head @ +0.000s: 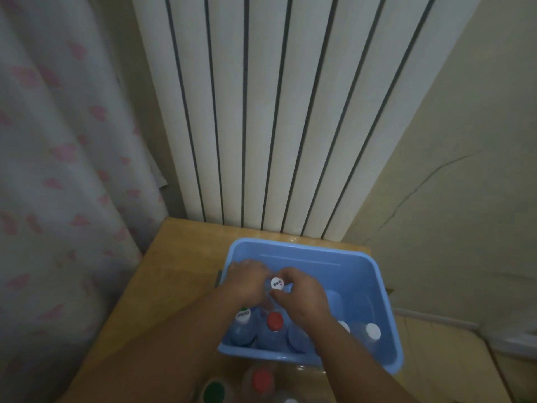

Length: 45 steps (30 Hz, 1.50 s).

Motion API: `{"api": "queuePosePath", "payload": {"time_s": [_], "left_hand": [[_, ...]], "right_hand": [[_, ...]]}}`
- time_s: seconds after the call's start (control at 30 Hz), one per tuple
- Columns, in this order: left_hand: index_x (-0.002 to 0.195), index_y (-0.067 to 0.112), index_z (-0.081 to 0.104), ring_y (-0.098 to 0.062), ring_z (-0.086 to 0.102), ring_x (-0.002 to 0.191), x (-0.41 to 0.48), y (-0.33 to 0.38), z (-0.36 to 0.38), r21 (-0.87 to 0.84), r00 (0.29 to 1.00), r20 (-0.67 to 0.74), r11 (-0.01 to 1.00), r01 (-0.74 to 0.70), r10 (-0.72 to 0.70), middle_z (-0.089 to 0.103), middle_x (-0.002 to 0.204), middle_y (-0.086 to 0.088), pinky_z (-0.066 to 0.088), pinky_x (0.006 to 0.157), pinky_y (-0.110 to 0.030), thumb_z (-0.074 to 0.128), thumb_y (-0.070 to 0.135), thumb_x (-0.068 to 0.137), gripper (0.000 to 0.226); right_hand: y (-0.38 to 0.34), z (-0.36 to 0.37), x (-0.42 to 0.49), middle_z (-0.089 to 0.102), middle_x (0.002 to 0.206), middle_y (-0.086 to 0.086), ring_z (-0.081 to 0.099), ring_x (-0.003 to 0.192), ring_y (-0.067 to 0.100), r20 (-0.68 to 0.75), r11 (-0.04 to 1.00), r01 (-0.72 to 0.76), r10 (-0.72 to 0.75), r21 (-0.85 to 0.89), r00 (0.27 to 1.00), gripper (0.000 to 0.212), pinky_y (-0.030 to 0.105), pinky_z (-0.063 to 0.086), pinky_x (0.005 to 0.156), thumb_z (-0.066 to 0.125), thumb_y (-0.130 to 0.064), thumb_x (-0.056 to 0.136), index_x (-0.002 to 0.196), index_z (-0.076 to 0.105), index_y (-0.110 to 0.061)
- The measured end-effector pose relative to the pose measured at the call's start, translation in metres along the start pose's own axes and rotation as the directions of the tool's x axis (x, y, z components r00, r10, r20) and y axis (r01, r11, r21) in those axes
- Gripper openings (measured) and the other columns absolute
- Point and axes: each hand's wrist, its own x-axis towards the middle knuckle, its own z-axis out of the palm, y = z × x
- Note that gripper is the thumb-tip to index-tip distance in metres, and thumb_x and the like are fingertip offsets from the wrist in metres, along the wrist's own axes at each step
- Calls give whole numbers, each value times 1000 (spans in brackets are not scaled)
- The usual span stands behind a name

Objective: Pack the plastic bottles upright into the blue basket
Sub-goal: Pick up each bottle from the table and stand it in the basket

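- Basket [363,274]: blue, open-topped, standing on the table [180,257]. Both hands are inside its left half.
- Held bottle [277,283]: white cap up, upright between the two hands and within the basket walls. Fingers hide most of its body, so I cannot tell whether it touches the floor.
- Left hand [247,282]: fingers curled round the held bottle's left side, clamped on it.
- Right hand [302,292]: thumb and fingers closed round the neck, just under the cap.
- Row against the basket's near wall, all upright:
  - printed-cap bottle [243,314] by the left wrist
  - red-cap bottle [275,321] between the wrists
  - hidden white-cap bottle [344,325], partly behind the right forearm
  - end white-cap bottle [372,331], further right
- Outside the basket, between the forearms: outer red-cap bottle [261,379] and green-cap bottle [214,391].
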Motion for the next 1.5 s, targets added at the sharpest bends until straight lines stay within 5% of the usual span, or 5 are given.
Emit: {"api": "queuePosePath", "payload": {"time_s": [0.13,0.57,0.9,1.33,1.5], "left_hand": [[135,41,53,-25,29,139,3,0,5,87,1000,3,996,7,-7,41,147,3,21,115,-47,76,62,67,74],[131,39,57,-25,34,135,2,4,5,166,997,-30,983,72,-68,45,143,1,24,111,-45,73,62,71,66],[141,35,48,-21,21,146,-16,1,-1,41,996,-66,998,56,-54,28,159,1,22,116,-44,73,40,80,66],[129,30,58,-21,54,119,-85,-9,-12,-307,933,-326,951,48,-152,57,132,3,48,97,-36,76,30,78,54],[127,27,60,-20,56,114,-120,-12,-10,-403,919,-371,915,-33,-131,58,129,3,50,95,-36,73,21,83,47]], "right_hand": [[5,6,2,68,93,-10,62,89,11,22,1000,-7,7,-7,1000,25,31,50,78,71,-41,75,96,64,-31],[8,2,4,64,98,-9,59,88,9,61,997,-38,34,73,998,23,23,44,73,72,-28,77,99,65,-31],[4,-6,-4,63,115,-9,59,101,9,-3,998,-44,45,45,999,35,21,45,86,69,-35,83,116,63,-28],[-35,-14,-54,65,114,-9,62,95,10,-90,998,20,-15,56,996,34,28,49,89,64,-27,85,119,61,-30],[-51,-16,-88,65,112,-7,64,83,8,-93,997,-11,18,77,996,32,21,49,72,61,-25,89,121,60,-27]]}}
